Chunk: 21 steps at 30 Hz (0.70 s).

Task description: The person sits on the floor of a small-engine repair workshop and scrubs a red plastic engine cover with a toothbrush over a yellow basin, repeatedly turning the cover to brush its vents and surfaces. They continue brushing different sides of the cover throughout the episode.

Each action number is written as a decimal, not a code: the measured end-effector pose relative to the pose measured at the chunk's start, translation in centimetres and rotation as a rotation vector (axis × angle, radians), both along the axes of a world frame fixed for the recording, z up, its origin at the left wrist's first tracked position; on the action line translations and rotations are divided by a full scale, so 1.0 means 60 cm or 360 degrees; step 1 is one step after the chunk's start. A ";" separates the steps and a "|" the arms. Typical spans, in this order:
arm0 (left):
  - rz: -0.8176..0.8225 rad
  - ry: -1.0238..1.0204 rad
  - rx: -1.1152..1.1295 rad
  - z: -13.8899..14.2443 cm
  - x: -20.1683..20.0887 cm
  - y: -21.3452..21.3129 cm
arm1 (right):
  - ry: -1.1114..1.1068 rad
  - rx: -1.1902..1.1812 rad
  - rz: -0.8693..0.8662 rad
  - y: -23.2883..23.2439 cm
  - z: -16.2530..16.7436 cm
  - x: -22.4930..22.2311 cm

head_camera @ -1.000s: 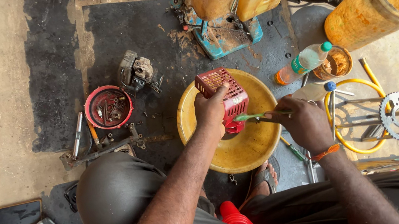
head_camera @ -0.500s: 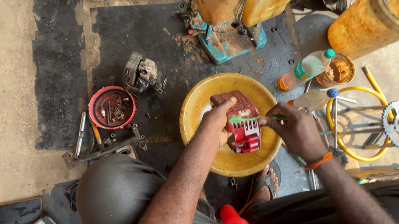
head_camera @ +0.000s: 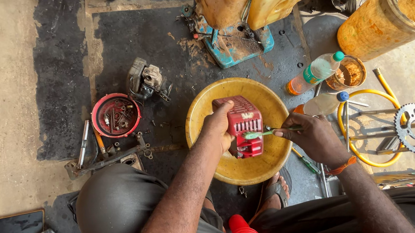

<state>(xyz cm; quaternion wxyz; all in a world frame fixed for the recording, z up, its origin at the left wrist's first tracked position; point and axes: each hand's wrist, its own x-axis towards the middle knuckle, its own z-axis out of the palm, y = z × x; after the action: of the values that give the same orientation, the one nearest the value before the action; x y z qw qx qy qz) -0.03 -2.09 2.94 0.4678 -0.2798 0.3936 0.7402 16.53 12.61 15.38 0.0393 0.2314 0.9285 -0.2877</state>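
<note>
Hands met over a yellow basin (head_camera: 201,113) on the stained workshop floor, where a person seated above it worked on a red slotted engine cover (head_camera: 242,126). The left hand (head_camera: 218,126) closed its grip on the cover's left edge, thumb on the top corner, holding the piece upright over the middle of the basin with its long axis running away from the body. The right hand (head_camera: 316,136) came in from the opposite side, its grip pinched narrow on a green-handled toothbrush (head_camera: 270,132) (bristle end pointing left), which lay crosswise to the cover and touched its lower right face. Of the two, the left hand sat on the part itself; the right reached it only through the brush. A red round housing (head_camera: 115,115) holding small loose parts and a grey engine block (head_camera: 145,80) lay on the floor to the left, well apart from the basin, with two plastic bottles (head_camera: 315,72) just beside its right rim.
</note>
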 end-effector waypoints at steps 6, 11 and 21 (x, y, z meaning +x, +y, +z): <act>-0.0082 -0.0037 -0.0175 0.001 0.010 0.007 | 0.0311 0.0136 -0.0208 0.000 -0.006 0.005; 0.0105 -0.0045 0.0036 0.000 -0.005 0.003 | 0.0207 -0.0085 -0.0078 -0.002 -0.009 0.010; -0.0057 0.0112 0.0024 0.058 -0.002 -0.008 | 0.0447 -0.0674 -0.0522 -0.007 -0.040 0.011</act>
<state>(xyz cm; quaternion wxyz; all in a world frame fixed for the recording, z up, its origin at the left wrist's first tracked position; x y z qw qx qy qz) -0.12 -2.58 6.41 0.4688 -0.2429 0.4092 0.7441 17.20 12.17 12.98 -0.0890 0.3228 0.7944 -0.5067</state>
